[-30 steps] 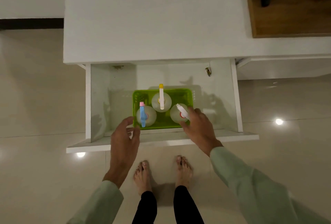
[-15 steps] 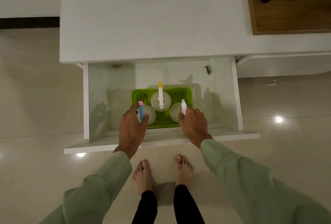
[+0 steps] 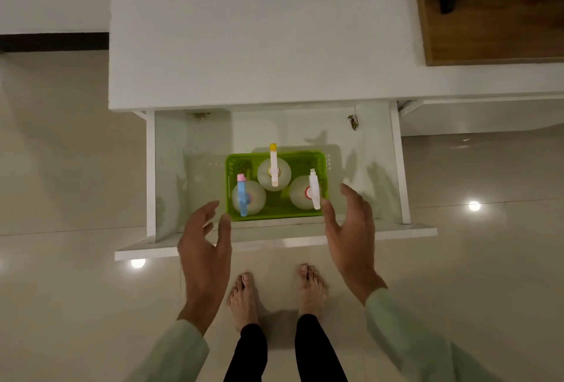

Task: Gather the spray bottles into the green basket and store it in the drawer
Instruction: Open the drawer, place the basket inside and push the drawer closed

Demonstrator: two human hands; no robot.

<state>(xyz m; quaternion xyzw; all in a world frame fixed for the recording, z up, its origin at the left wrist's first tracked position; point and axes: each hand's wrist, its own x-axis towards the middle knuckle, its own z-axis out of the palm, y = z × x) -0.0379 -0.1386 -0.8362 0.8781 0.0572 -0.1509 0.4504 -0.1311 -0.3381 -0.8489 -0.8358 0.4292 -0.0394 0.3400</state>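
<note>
The green basket point(image 3: 302, 159) rests on the floor of the open white drawer point(image 3: 399, 168), near its front. Three clear spray bottles stand upright in it: one with a blue and pink head point(image 3: 242, 198) at the left, one with a yellow-tipped white head point(image 3: 273, 168) at the back, one with a white and red head point(image 3: 314, 189) at the right. My left hand point(image 3: 204, 244) hovers open just off the basket's front left corner. My right hand point(image 3: 351, 229) is open beside the basket's right front corner, fingers spread, holding nothing.
The drawer front panel point(image 3: 274, 242) juts out over the glossy tiled floor above my bare feet point(image 3: 276, 293). The white cabinet top point(image 3: 259, 30) lies above the drawer. A small scrap point(image 3: 353, 122) sits in the drawer's back right corner. A wooden surface point(image 3: 494, 9) is at the top right.
Both hands were on the basket's front corners and bottles half a second ago; now they have let go and drawn back and apart. The basket stays in the drawer.
</note>
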